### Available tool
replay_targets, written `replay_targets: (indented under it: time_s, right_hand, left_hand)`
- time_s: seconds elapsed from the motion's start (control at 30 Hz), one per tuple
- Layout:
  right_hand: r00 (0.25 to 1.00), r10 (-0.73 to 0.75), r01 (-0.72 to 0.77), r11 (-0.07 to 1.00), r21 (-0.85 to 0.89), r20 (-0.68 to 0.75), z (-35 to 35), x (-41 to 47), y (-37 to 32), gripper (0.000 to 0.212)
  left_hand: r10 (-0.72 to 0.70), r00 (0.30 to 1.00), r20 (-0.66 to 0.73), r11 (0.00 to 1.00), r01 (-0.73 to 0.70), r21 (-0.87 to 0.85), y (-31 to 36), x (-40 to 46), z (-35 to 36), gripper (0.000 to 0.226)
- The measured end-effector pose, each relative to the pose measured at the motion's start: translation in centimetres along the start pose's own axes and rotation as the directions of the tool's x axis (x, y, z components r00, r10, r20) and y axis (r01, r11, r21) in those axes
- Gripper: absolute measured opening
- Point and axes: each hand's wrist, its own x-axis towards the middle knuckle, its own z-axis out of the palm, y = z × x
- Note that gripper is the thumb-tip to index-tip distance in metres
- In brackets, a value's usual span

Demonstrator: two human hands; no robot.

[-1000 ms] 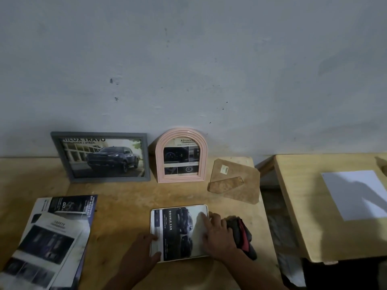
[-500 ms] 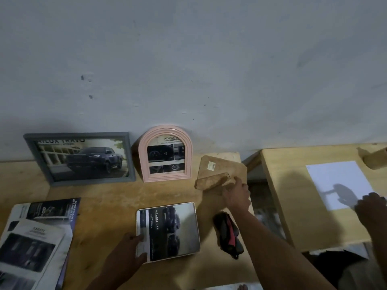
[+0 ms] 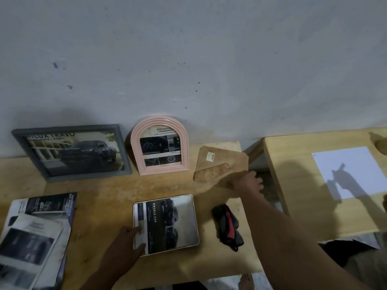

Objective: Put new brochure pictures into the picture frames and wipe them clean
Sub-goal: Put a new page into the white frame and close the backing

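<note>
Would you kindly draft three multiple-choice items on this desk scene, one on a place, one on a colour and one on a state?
1. Where does the arched frame stand?
A. flat on the brochures
B. upright against the wall, right of the grey frame
C. on the right-hand table

2. What colour is the arched frame?
A. pink
B. green
C. black

3. What is the left hand doing?
A. hanging idle
B. holding the black and red tool
C. resting on the flat frame

Answers: 1 B, it leans at the wall beside the grey frame; 2 A, its rim is pink; 3 C, its fingers lie on that frame's left edge.
</note>
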Motion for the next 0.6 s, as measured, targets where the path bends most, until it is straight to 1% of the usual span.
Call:
replay_targets:
  time_s: [0.07, 0.13, 0.2, 0.27, 0.33, 0.4, 0.5, 0.6]
  right_hand:
    - [1.000, 0.017, -0.017, 0.999, 0.033, 0.000, -0.6, 0.0, 0.3, 0.092]
    - [1.000, 0.002, -0.001, 0.995, 0.098, -0.006, -1.1, 0.2, 0.7, 0.089]
    - [0.998, -0.058, 0.060, 0.972, 0.228, -0.014, -1.7, -0.1, 1.3, 0.077]
    - [0.982, -0.185, 0.182, 0.900, 0.396, -0.032, -2.4, -1.0, 2.0, 0.058]
    - [0.956, -0.275, 0.287, 0.815, 0.503, -0.100, -3.3, -2.3, 2.5, 0.042]
    - [0.930, -0.332, 0.359, 0.729, 0.583, -0.157, -3.9, -3.3, 3.2, 0.035]
    - [0.918, -0.340, 0.387, 0.660, 0.644, -0.203, -4.3, -4.4, 5.0, 0.036]
    - [0.923, -0.350, 0.356, 0.607, 0.711, -0.163, -4.2, -6.1, 7.1, 0.032]
  left_hand:
    - [0.001, 1.000, -0.009, 1.000, -0.001, -0.008, 0.2, 0.0, 0.0, 0.061]
    - [-0.001, 1.000, -0.015, 1.000, 0.001, -0.011, 0.2, 0.1, 0.0, 0.062]
    - [-0.008, 1.000, -0.022, 1.000, 0.008, -0.016, 0.2, 0.1, 0.1, 0.063]
    - [-0.002, 1.000, -0.028, 1.000, 0.002, -0.023, 0.4, 0.1, 0.2, 0.063]
    - [0.005, 1.000, -0.030, 0.999, -0.006, -0.035, 1.0, -0.2, 0.1, 0.061]
    - [0.013, 0.999, -0.038, 0.999, -0.015, -0.039, 1.3, -0.4, 0.1, 0.059]
    - [0.002, 0.999, -0.044, 0.998, -0.004, -0.064, 1.2, -0.7, 0.1, 0.063]
    - [-0.014, 0.997, -0.080, 0.991, 0.003, -0.132, 1.3, -0.8, 0.1, 0.072]
